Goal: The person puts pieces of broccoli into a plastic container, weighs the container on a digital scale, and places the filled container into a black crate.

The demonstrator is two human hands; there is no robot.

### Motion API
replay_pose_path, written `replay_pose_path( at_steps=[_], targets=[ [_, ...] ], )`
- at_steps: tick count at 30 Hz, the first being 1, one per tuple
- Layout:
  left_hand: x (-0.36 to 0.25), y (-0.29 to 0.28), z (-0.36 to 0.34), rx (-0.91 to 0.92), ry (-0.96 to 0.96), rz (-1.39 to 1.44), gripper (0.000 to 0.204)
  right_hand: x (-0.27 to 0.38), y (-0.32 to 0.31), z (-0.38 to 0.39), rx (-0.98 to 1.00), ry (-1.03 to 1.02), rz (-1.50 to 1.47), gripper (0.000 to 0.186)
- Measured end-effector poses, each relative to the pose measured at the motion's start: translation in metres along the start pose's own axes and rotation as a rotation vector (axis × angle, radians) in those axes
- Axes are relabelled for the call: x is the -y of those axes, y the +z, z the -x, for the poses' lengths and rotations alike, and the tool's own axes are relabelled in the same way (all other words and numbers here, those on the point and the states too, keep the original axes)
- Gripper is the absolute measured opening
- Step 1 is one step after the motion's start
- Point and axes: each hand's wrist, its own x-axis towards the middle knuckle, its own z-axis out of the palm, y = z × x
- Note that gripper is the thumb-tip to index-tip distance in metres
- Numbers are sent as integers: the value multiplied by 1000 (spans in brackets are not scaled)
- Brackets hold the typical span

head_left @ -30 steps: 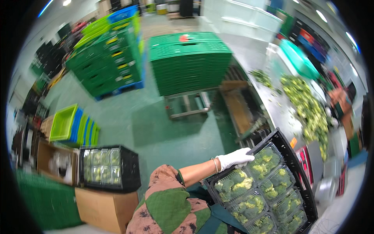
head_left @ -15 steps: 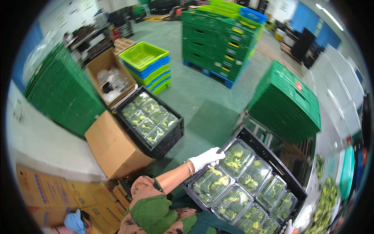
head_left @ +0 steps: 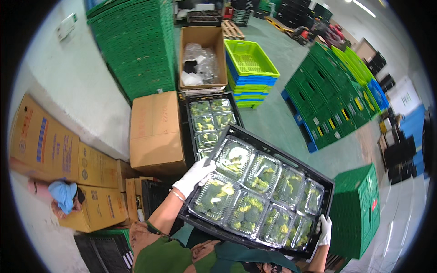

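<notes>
My left hand [head_left: 195, 178], in a white glove, is wrapped round the left end of a black plastic crate [head_left: 283, 157]. At its opposite end my right hand [head_left: 324, 231], also gloved, grips the rim. In the crate lie several clear plastic clamshell boxes of broccoli [head_left: 248, 214]. The crate is held in front of my body, its left end farther from me than its right. Just beyond my left hand is another black crate [head_left: 191, 132] of similar broccoli packs, partly covered by the one I hold.
A closed cardboard box [head_left: 157, 129] stands left of the far crate, an open carton [head_left: 204, 35] of clear plastic behind it. Lime and blue baskets [head_left: 252, 59] are stacked beside it. Green crates [head_left: 132, 50] tower at left; others [head_left: 318, 100] stand on a blue pallet at right.
I have turned left, and the held crate has swung with me toward the other broccoli crate, now overlapping it in view. My right hand has come into fuller view on the rim.
</notes>
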Motion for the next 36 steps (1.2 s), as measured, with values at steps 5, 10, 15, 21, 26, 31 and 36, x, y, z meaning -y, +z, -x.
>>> replay_pose_path(
  at_steps=[5,10,15,21,26,31,36],
  targets=[
    [29,5,63,-358,64,155,21,120,58,-108,237,-159,196,24],
    [95,-8,20,-724,86,255,21,204,239,-258,506,-261,355,21],
    [146,54,6,-1058,5,538,17,296,419,-341,688,-458,614,22],
    [154,140,-66,-1079,208,840,27,418,603,-354,819,-745,834,15],
    [192,177,-143,-937,300,943,52,455,730,-336,936,-933,922,13],
    [190,196,-211,-702,465,1124,49,497,824,-358,989,-1047,894,9],
    [210,205,-248,-770,223,882,47,483,877,-359,965,-1133,1026,3]
  ],
)
